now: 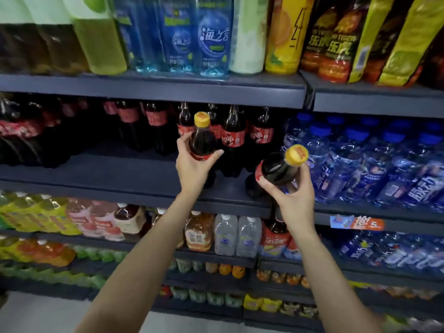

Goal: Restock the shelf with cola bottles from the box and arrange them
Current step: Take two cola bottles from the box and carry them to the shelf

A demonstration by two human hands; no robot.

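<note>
Two yellow-capped cola bottles are held up in front of a dark blue shelf (134,169). The upright cola bottle (201,138) is gripped around its body by the left hand (194,164), fingers and thumb curled round the red label, its base just above the shelf's front part. The tilted cola bottle (280,168) is held by the right hand (292,195), thumb and fingers wrapped round it below the neck, the cap leaning toward the right. Behind them a row of red-labelled cola bottles (234,138) is stood at the back of the shelf. Just to the right, blue-capped water bottles (360,159) are packed on the neighbouring shelf.
</note>
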